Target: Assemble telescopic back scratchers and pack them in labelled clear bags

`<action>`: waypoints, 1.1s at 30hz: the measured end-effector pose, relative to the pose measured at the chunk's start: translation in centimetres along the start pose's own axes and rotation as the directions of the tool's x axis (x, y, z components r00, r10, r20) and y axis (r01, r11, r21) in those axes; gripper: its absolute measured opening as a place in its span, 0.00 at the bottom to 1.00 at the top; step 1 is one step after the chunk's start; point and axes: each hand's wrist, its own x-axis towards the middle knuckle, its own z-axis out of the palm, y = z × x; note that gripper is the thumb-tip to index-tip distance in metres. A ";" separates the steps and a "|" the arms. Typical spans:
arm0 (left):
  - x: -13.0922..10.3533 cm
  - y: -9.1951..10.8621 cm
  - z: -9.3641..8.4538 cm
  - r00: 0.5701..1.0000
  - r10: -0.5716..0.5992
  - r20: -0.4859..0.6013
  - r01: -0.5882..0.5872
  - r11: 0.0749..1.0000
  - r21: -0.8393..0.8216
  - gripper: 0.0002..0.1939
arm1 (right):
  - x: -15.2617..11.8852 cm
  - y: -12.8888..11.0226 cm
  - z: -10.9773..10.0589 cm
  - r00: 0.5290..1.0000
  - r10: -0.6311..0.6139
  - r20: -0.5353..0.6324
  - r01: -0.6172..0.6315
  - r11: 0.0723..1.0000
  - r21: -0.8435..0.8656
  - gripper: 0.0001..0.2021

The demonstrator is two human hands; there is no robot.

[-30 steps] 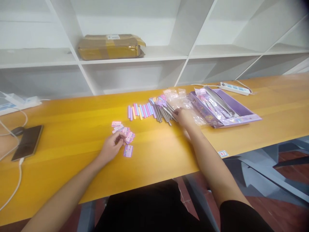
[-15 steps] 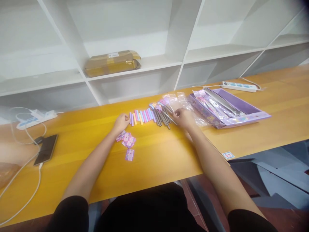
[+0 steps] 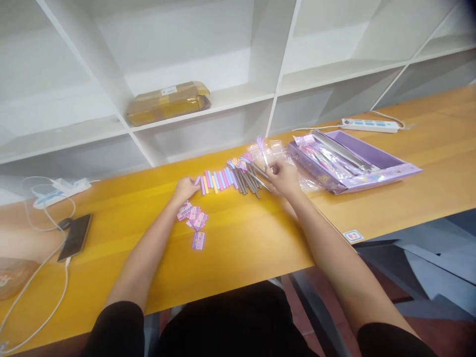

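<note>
At the left end of a row of pastel sticks (image 3: 219, 180), my left hand (image 3: 186, 189) has its fingers closed on a tilted purple stick (image 3: 197, 181). My right hand (image 3: 284, 177) grips a thin metal back scratcher with a purple claw-like head (image 3: 260, 144), raised above the others. Under and left of that hand lies a pile of similar back scratchers (image 3: 248, 179), their grey shafts towards me and coloured heads away. Small pink-purple cards (image 3: 195, 216) lie in a loose heap below my left hand, with a single card (image 3: 199, 241) nearer to me.
Clear plastic bags (image 3: 310, 182) lie behind my right hand. Beyond them stands an open purple box (image 3: 386, 179) with packaged items inside. A phone (image 3: 75, 238) on a cable and a power strip (image 3: 61, 192) are at left, another power strip (image 3: 370, 125) at right. A taped parcel (image 3: 169, 103) sits on the shelf.
My right hand has lifted one back scratcher so its purple head now stands above the pile. The purple stick at my left fingertips has tilted. The view has shifted slightly.
</note>
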 end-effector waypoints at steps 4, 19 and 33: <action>-3.8 -0.7 -2.0 0.999 0.034 -0.007 -0.035 0.995 -0.097 0.10 | -0.6 -1.8 -0.3 0.994 0.069 -0.088 -0.044 0.966 0.254 0.12; -16.6 -7.1 -1.2 0.969 0.242 -0.058 -0.240 0.844 -0.480 0.17 | -9.5 -13.5 7.2 0.761 -0.087 0.643 -0.607 0.256 0.753 0.15; -18.9 -5.9 -2.0 0.936 0.341 -0.090 -0.352 0.883 -0.309 0.21 | -11.3 -12.0 6.9 0.740 -0.221 0.635 -0.613 0.169 0.772 0.10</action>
